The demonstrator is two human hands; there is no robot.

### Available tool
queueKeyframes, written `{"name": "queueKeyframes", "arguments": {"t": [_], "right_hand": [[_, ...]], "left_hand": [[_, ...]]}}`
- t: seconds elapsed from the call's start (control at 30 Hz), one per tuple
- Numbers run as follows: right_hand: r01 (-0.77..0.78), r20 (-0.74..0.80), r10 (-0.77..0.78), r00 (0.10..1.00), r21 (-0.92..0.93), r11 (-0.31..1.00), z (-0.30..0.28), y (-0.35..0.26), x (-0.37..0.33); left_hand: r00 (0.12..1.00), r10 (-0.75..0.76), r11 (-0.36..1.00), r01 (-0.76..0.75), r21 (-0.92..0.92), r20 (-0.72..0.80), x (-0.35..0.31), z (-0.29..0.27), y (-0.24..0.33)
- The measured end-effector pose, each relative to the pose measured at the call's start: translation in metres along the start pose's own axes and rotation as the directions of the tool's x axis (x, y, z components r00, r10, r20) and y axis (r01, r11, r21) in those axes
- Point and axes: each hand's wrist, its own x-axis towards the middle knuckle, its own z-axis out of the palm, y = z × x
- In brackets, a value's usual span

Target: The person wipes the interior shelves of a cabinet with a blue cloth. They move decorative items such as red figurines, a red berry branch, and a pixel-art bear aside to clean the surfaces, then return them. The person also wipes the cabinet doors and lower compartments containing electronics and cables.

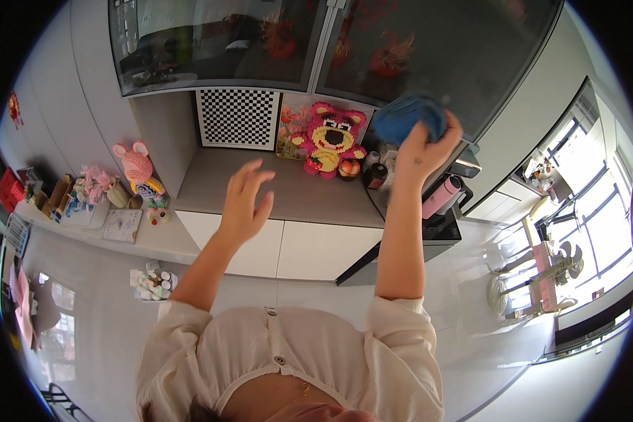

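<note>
My right hand (429, 146) is raised and closed on a blue cloth (404, 119). The cloth is bunched under the fingers and lies over the lower part of the dark glass cabinet door (464, 53); whether it presses on the glass is hard to tell. My left hand (243, 200) hangs in the air before the grey countertop (288, 190), fingers apart and holding nothing. Behind it, on that counter, stand a pink block-built bear figure (330, 137) and a black-and-white checkered panel (238, 118).
Below my right hand are a pink bottle (443, 197) and a black appliance (432, 228). A pink figurine (137, 165) sits on a low ledge at left. White drawers (323, 250) front the counter. On the floor rests a box of white bottles (153, 283); a fan (566, 264) stands far right.
</note>
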Motion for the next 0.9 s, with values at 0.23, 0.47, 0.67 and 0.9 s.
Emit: {"name": "queueKeyframes", "arguments": {"t": [0.23, 0.47, 0.67, 0.9], "right_hand": [[0.387, 0.424, -0.180, 0.888, -0.474, 0.791, 0.095, -0.028, -0.021], [0.189, 0.765, -0.228, 0.603, 0.141, 0.972, 0.141, -0.059, -0.148], [-0.616, 0.985, 0.160, 0.058, -0.090, 0.782, 0.081, -0.036, -0.257], [-0.915, 0.887, 0.254, -0.385, -0.330, -0.234, -0.033, 0.009, -0.299]], "left_hand": [[0.912, -0.355, 0.906, 0.390, -0.164, 0.204, -0.068, -0.016, 0.000], [0.936, -0.321, 0.940, 0.334, -0.071, 0.143, -0.080, -0.033, -0.020], [0.557, -0.675, 0.232, 0.783, -0.577, 0.484, -0.154, -0.023, -0.067], [0.269, -0.646, -0.342, 0.734, -0.587, 0.714, -0.185, 0.008, -0.042]]}}
